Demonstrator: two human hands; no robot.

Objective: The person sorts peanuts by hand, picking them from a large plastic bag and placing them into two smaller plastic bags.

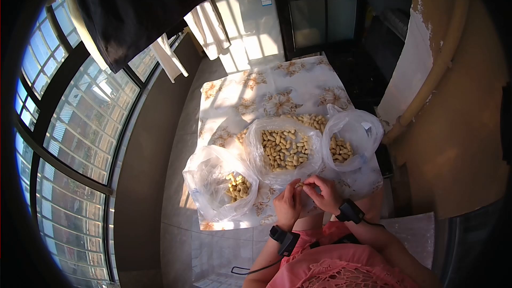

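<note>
A single peanut [300, 184] is pinched just above the near table edge between the curled fingertips of the left hand [288, 204] and the right hand [324, 193], both closed on it, seemingly so that it is gripped from two sides. Three thin, crinkled clear plastic bags are kept spread open, probably for easy reach: the middle bag [265, 166] is heaped with pale, knobbly pods, the left bag [205, 173] and right bag [356, 128] hold less, all on a smooth floral tablecloth [266, 90]

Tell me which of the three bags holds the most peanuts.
The middle bag, beyond the peanut that the left hand and right hand pinch: peanuts cover its bottom. The left bag and right bag hold small heaps.
</note>
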